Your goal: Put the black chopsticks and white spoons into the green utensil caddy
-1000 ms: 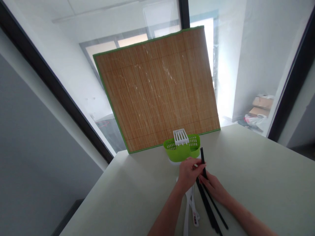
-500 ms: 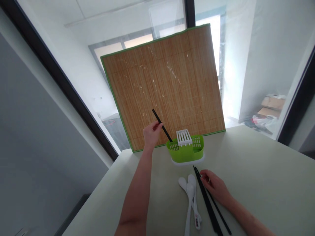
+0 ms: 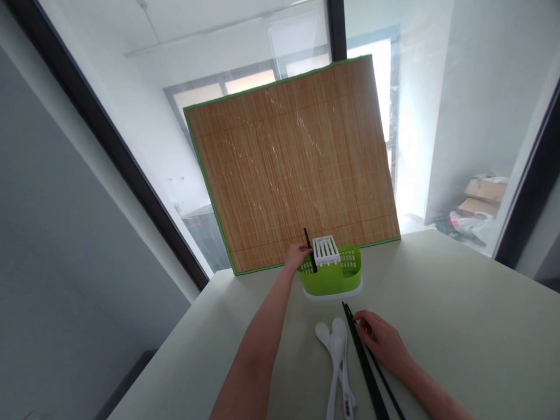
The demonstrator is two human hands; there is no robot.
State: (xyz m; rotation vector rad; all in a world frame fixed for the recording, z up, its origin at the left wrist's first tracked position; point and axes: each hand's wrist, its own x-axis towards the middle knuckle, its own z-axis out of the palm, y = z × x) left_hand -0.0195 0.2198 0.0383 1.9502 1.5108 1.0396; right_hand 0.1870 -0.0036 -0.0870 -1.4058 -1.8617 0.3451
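My left hand [image 3: 297, 255] pinches a pair of black chopsticks [image 3: 307, 238] standing in the left compartment of a green utensil holder [image 3: 330, 283]. The holder has a white slotted rack [image 3: 326, 249] across its middle and a white base. Near the front, my right hand [image 3: 381, 341] rests on the table, its fingers closed around the upper part of a thin black chopstick [image 3: 385, 382]. More black chopsticks [image 3: 366, 367] lie just left of it. Beside them are several white spoons [image 3: 336, 350], crossed over one another with their bowls toward the holder.
A bamboo mat [image 3: 293, 169] with green edging leans upright on the glass behind the holder. The pale table [image 3: 437, 291] narrows toward the left window frame. Beyond the glass lie cardboard boxes [image 3: 483, 192] and plastic bags.
My left hand has moved right and down to the holder, and the chopsticks it grips have gone deeper into the left compartment, now more upright. My right hand has barely moved.
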